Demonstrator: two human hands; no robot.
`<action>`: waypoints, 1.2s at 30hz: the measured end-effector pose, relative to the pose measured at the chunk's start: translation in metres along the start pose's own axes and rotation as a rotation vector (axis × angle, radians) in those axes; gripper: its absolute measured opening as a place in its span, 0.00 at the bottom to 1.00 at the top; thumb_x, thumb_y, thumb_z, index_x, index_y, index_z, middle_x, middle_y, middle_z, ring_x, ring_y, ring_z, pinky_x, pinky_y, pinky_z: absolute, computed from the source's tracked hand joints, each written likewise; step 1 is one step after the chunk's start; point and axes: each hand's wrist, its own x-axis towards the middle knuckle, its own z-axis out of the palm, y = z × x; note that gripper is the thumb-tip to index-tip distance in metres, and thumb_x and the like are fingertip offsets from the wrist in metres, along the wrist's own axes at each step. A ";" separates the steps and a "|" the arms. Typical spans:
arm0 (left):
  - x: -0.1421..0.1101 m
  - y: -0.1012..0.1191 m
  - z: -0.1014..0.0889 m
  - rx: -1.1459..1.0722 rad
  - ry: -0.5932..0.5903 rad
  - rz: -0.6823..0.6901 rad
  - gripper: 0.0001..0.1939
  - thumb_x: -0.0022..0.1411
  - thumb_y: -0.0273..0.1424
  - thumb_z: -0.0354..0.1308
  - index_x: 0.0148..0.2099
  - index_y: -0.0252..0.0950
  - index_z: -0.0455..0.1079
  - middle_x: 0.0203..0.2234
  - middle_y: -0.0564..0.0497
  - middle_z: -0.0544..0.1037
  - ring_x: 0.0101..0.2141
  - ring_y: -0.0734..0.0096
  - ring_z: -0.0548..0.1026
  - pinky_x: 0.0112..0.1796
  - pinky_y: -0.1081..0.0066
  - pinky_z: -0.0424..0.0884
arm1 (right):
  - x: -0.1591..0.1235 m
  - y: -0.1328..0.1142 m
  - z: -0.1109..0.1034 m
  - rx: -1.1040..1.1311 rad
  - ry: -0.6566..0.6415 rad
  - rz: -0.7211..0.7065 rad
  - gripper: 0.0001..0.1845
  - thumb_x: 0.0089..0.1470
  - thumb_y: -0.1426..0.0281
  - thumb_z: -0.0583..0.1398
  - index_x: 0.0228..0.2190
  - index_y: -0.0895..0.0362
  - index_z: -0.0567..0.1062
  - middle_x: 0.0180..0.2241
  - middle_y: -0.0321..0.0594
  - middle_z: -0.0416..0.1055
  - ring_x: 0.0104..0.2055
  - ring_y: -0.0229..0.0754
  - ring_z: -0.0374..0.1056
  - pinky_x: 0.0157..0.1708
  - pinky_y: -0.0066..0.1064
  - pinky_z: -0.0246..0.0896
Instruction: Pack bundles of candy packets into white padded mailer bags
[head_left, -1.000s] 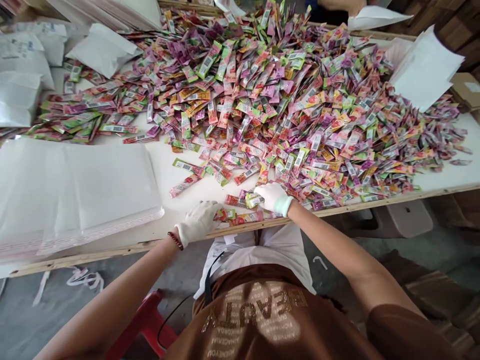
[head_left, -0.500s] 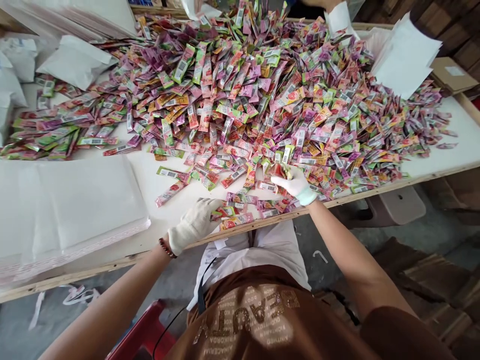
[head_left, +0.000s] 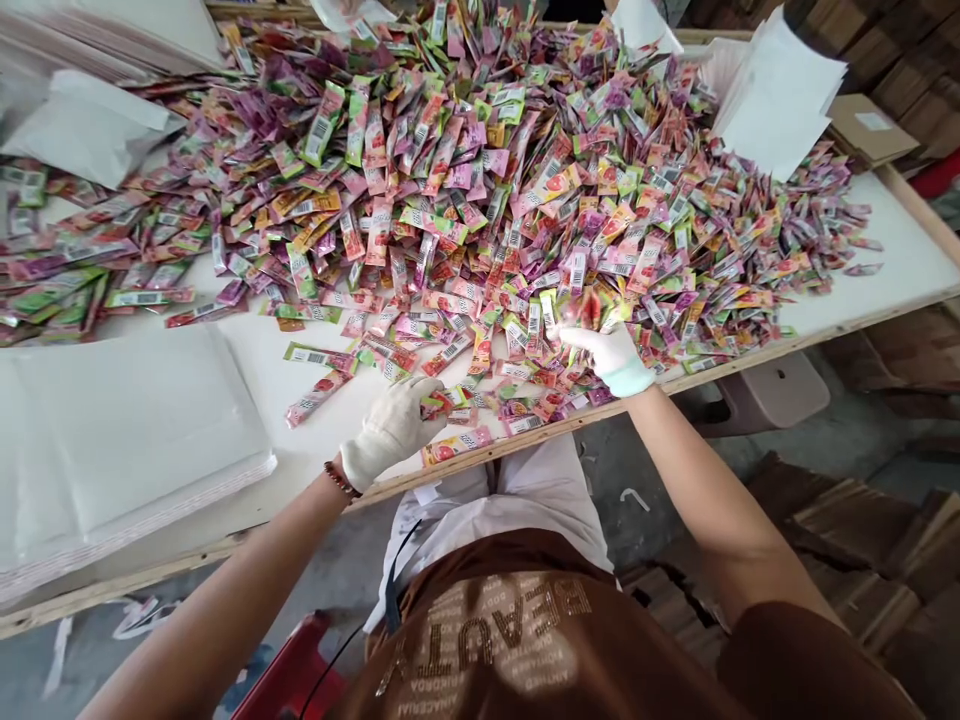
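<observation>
held a small bunch of packets (head_left: 444, 402) in the gloved left hand (head_left: 391, 430), with fingers curled round one end, just above the near part of the table (head_left: 259, 375). held the right hand (head_left: 609, 358), seemingly closed on more packets, over the front of the big pile (head_left: 450, 160); too blurred to count or to tell how firmly gripped.

had the pile spread across much of the table, with strays (head_left: 525, 405) between both hands, one lone packet (head_left: 456, 446) close along the wooden edge (head_left: 694, 378), and a stack of clear bags (head_left: 127, 440) on the left, apart from the hands.

judging by the pose, was gathering packets a few at a time. called for a light, steady squeeze with the left, to stop a likely slippery bunch from fanning apart. seemed best to pick from the thin front fringe rather than dig into the heap, so as not to start a slide. needed care, too, around the lone packet, probably easy to nudge off.
</observation>
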 end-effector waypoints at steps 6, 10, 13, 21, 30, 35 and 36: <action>0.026 0.014 0.010 0.077 -0.094 -0.037 0.18 0.59 0.34 0.60 0.51 0.35 0.73 0.42 0.42 0.81 0.43 0.53 0.78 0.45 0.60 0.73 | -0.011 0.011 0.017 -0.482 -0.417 -0.238 0.21 0.54 0.67 0.62 0.50 0.57 0.77 0.45 0.42 0.78 0.46 0.47 0.72 0.50 0.42 0.65; 0.047 0.029 0.036 0.110 -0.200 -0.021 0.20 0.56 0.31 0.62 0.52 0.36 0.74 0.43 0.42 0.81 0.44 0.53 0.78 0.45 0.60 0.73 | -0.009 0.033 0.057 -1.041 -0.677 -0.412 0.26 0.51 0.75 0.60 0.53 0.58 0.75 0.47 0.49 0.75 0.49 0.53 0.70 0.50 0.43 0.59; 0.052 0.030 0.047 0.141 -0.222 -0.004 0.19 0.56 0.28 0.61 0.52 0.36 0.74 0.47 0.41 0.80 0.47 0.52 0.78 0.47 0.60 0.72 | -0.004 0.042 0.072 -1.286 -0.690 -0.412 0.23 0.49 0.75 0.62 0.49 0.60 0.77 0.46 0.53 0.74 0.48 0.55 0.69 0.48 0.43 0.58; 0.014 -0.022 -0.011 -0.002 0.066 -0.006 0.24 0.59 0.39 0.59 0.56 0.36 0.71 0.44 0.43 0.80 0.46 0.55 0.77 0.49 0.60 0.72 | -0.002 0.010 0.023 -0.666 -0.250 -0.266 0.14 0.56 0.63 0.61 0.41 0.57 0.77 0.43 0.46 0.76 0.46 0.50 0.70 0.46 0.38 0.63; -0.011 -0.032 0.028 0.089 -0.165 0.050 0.17 0.56 0.29 0.59 0.49 0.41 0.74 0.47 0.44 0.78 0.46 0.56 0.77 0.49 0.60 0.72 | -0.001 0.036 0.067 -1.210 -0.449 -0.007 0.18 0.54 0.67 0.62 0.47 0.58 0.75 0.45 0.49 0.78 0.44 0.53 0.74 0.41 0.37 0.63; -0.023 -0.038 0.026 0.121 -0.114 -0.025 0.14 0.57 0.32 0.60 0.47 0.37 0.74 0.42 0.42 0.80 0.43 0.53 0.78 0.50 0.56 0.71 | -0.003 0.035 0.059 -1.252 -0.485 -0.162 0.14 0.53 0.63 0.63 0.40 0.58 0.78 0.46 0.50 0.75 0.46 0.54 0.72 0.42 0.37 0.61; -0.023 -0.039 0.022 0.083 -0.059 -0.051 0.16 0.56 0.34 0.61 0.47 0.37 0.73 0.40 0.42 0.80 0.43 0.53 0.78 0.50 0.56 0.71 | -0.004 0.031 0.055 -1.226 -0.477 -0.201 0.14 0.53 0.64 0.63 0.40 0.58 0.78 0.46 0.49 0.76 0.46 0.53 0.72 0.42 0.36 0.60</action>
